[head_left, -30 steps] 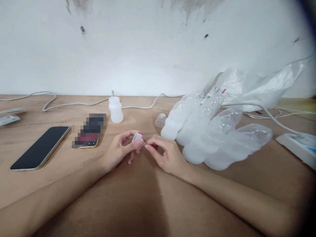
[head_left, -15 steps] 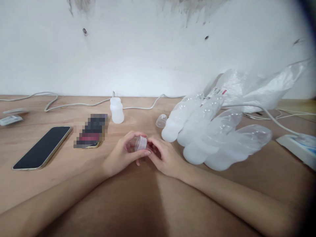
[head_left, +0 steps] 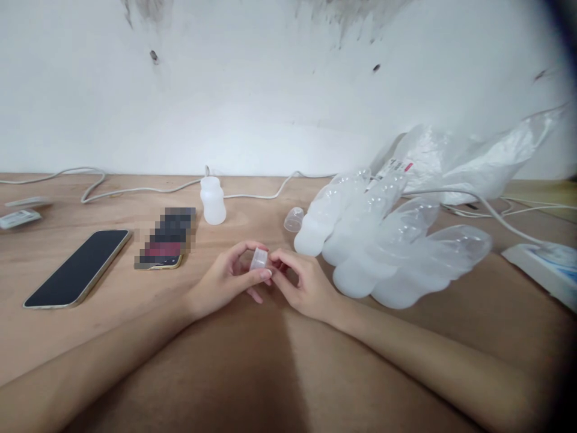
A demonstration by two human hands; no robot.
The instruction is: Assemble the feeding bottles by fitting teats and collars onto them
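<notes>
Between the thumb and forefinger of my left hand (head_left: 229, 276) sits a small translucent bottle ring (head_left: 259, 258), held on edge just above the table. Close against its right side is my right hand (head_left: 300, 279), with thumb and fingertips pinched together; what lies between them is hidden. Behind my hands, a frosted white baby bottle (head_left: 213, 201) without a cap stands upright. A clear domed cap (head_left: 294, 220) rests on the table, left of several frosted bottles with clear caps (head_left: 383, 252) that lie bunched together beyond my right hand.
Two phones lie to the left, a dark one (head_left: 79, 267) and a partly blurred one (head_left: 174, 262). A white cable (head_left: 148, 190) runs along the wall. Crumpled clear plastic bags (head_left: 482, 159) are at the back right, near a white power strip (head_left: 541, 267).
The bottle ring has turned a little in my left fingers, and the clear part at its left side no longer shows. My right fingers stay pinched beside it.
</notes>
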